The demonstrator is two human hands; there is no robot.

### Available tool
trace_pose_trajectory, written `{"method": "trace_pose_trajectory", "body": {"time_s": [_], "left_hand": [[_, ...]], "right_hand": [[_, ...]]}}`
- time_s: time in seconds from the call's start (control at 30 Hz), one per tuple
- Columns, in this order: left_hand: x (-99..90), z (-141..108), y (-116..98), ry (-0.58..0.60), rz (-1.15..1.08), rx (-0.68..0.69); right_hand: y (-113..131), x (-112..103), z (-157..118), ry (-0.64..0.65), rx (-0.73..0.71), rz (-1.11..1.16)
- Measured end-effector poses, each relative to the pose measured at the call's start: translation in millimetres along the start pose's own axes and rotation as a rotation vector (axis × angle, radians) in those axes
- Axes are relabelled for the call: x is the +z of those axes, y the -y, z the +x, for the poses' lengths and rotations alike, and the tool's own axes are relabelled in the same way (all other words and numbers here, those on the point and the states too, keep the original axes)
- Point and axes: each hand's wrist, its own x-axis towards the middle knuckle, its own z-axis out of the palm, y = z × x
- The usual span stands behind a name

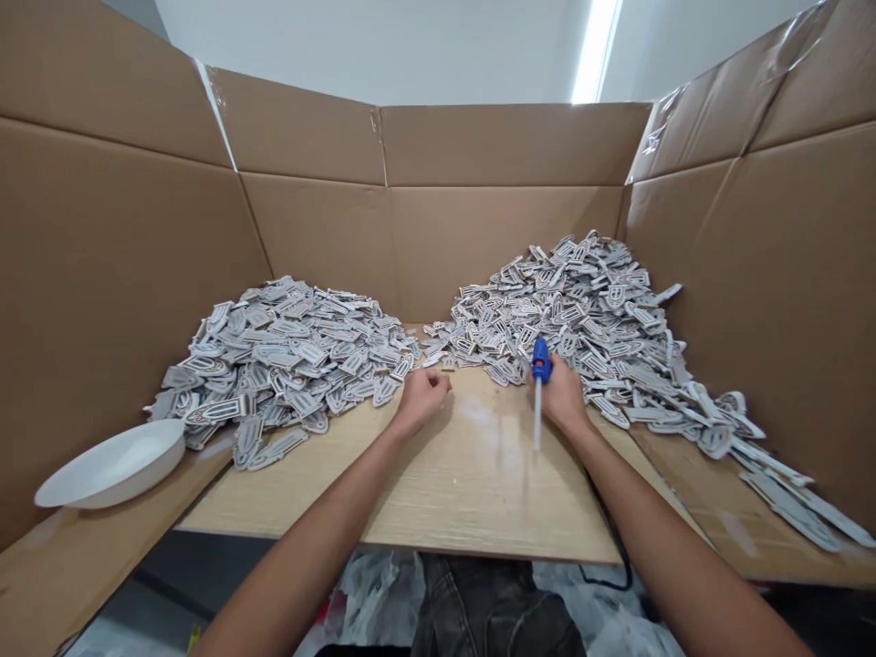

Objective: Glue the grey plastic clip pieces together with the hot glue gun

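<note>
My right hand (565, 394) is wrapped around a blue glue gun (541, 361), held just above the wooden tabletop at the foot of the right-hand pile. A whitish glue stick (537, 420) sticks out of its back end toward me. My left hand (422, 398) is closed with curled fingers over the table, close to the left pile's edge; whatever it may pinch is hidden. Flat grey-white cut-out pieces with rounded ends form a left pile (301, 342) and a taller right pile (568, 301).
Cardboard walls (506, 146) enclose the table (472, 484) at the back and sides. A white oval bowl (113, 464) rests on cardboard at the left. Longer strips (794, 511) lie at the right. A black cord (612, 529) hangs over the front edge.
</note>
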Motion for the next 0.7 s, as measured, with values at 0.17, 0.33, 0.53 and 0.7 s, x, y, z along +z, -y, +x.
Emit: {"method": "trace_pose_trajectory", "body": {"time_s": [0.17, 0.33, 0.53, 0.7], "left_hand": [[6.2, -7, -10, 0.225, -0.358, -0.082], [7.3, -9, -13, 0.354, -0.477, -0.035], [2.1, -5, -15, 0.091, -0.287, -0.229], [-2.4, -7, -21, -0.001, -0.144, -0.298]], "right_hand": [[18, 8, -20, 0.23, -0.057, 0.407], [28, 16, -33, 0.391, -0.202, 0.535], [13, 17, -30, 0.37, -0.35, 0.231], [22, 17, -36, 0.449, -0.385, 0.143]]}}
